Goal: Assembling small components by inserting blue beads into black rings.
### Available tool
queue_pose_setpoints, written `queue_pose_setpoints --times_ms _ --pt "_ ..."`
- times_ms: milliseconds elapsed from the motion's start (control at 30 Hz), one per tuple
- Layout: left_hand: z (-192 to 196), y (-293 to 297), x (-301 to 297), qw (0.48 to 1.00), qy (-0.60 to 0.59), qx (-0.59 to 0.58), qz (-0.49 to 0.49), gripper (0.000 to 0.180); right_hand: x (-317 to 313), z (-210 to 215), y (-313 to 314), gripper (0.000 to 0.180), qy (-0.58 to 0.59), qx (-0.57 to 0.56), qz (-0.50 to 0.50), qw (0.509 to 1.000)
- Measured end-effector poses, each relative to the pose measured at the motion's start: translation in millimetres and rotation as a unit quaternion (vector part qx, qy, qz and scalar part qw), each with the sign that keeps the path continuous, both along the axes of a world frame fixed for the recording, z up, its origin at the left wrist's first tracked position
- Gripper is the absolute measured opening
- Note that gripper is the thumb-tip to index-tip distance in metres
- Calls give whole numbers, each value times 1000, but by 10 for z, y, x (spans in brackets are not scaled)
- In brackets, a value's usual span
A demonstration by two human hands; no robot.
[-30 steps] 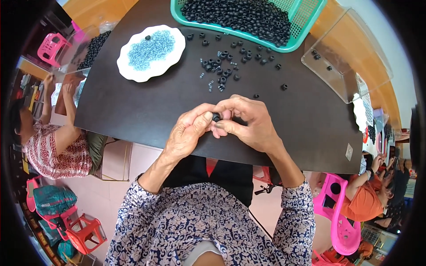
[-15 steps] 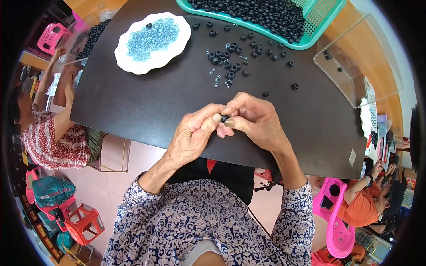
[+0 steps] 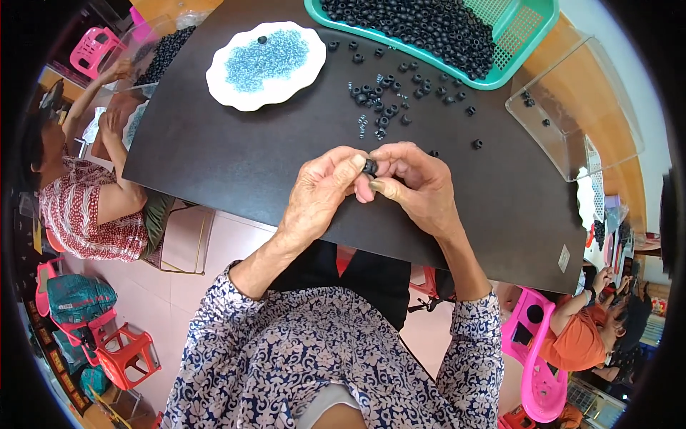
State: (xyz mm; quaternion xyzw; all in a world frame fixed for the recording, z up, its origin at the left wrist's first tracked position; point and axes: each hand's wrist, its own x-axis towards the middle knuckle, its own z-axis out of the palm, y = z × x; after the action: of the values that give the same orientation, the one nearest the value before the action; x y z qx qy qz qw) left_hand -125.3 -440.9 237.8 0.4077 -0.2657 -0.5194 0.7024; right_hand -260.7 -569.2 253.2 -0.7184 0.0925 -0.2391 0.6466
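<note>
My left hand [image 3: 319, 191] and my right hand [image 3: 416, 184] meet fingertip to fingertip over the near part of a dark table [image 3: 236, 161]. Between the fingertips of both hands sits a small black ring-shaped bead [image 3: 370, 167]. Loose black beads [image 3: 386, 100] lie scattered on the table just beyond my hands. Farther back, a green basket [image 3: 514, 43] is filled with many black beads. A white plate [image 3: 263, 64] holds a heap of tiny blue beads and one black bead.
A clear plastic box [image 3: 572, 121] with a few black beads stands at the right. Another person in a red patterned top [image 3: 78, 207] sits at the left side of the table. Pink and red plastic stools [image 3: 114, 350] stand on the floor.
My hands stay together on the bead; the fingers have shifted slightly. The view has moved a little, so the table things sit higher and further right.
</note>
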Motion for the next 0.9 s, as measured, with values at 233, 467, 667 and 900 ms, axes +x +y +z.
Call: queue_pose_setpoints --times_ms 233,467,667,900 --pt "23 -10 -70 999 -44 7 20 31 15 93 48 28 10 -108 -50 993" --pt "50 87 -55 997 -70 32 28 27 -129 189 -170 10 19 -204 -106 973" --pt "119 -84 -128 988 -136 68 -22 25 -184 -24 -366 9 51 -96 -217 970" --pt "74 -36 -99 999 -44 1 26 21 -308 194 -308 23 96 -122 -200 967"
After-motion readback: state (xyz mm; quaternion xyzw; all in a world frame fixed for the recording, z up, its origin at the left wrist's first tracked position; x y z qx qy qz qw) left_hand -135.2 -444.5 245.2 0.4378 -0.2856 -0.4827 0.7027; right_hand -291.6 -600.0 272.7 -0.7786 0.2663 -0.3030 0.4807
